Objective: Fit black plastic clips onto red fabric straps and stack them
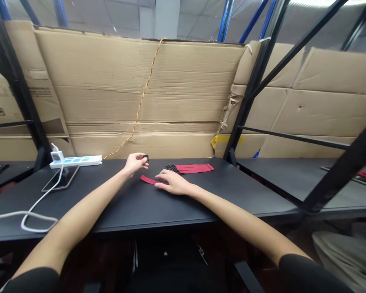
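Observation:
My left hand (136, 162) is raised a little over the black desktop (134, 207), with its fingertips pinched on a small dark object (146, 158). My right hand (173, 182) lies low on the desk, its fingers over the end of a loose red strip (148, 180). Whether they grip the strip, I cannot tell. Just beyond that hand is a small pile of black mesh-like pieces (171, 167), and a stack of red strips (195, 168) lies right next to it.
A white power strip (75, 162) and a phone (61, 178) with a white cable (33, 215) sit at the desk's left. Cardboard sheets (140, 89) with a twisted yellow-red wire (142, 97) stand behind it. Black metal frame bars (250, 97) rise at the right, beside another desk (293, 175).

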